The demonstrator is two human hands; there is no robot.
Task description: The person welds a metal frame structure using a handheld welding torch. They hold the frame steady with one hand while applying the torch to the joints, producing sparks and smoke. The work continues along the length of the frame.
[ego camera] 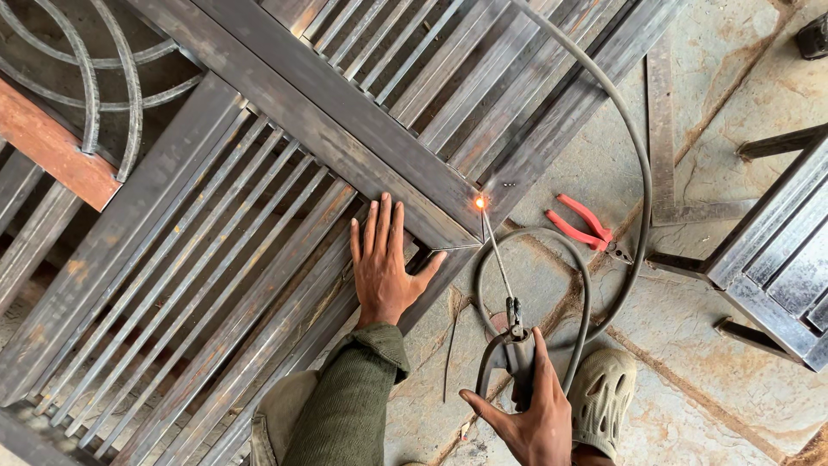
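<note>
A large steel gate frame (285, 112) of square tubes and thin bars lies flat on the stone floor. My left hand (385, 259) presses flat on it, fingers spread, near the frame's corner. My right hand (528, 414) grips a welding electrode holder (515, 341) at the bottom of the view. Its thin rod (495, 250) reaches up to the frame's corner, where a small orange spark (479, 202) glows. A grey cable (634, 155) loops from the holder across the floor and over the frame.
Red-handled pliers (582, 226) lie on the floor right of the spark. A metal square (662, 129) rests beyond them. Another steel frame (776, 250) stands at the right edge. My beige shoe (604, 393) is beside my right hand. Curved bars (86, 78) fill the top left.
</note>
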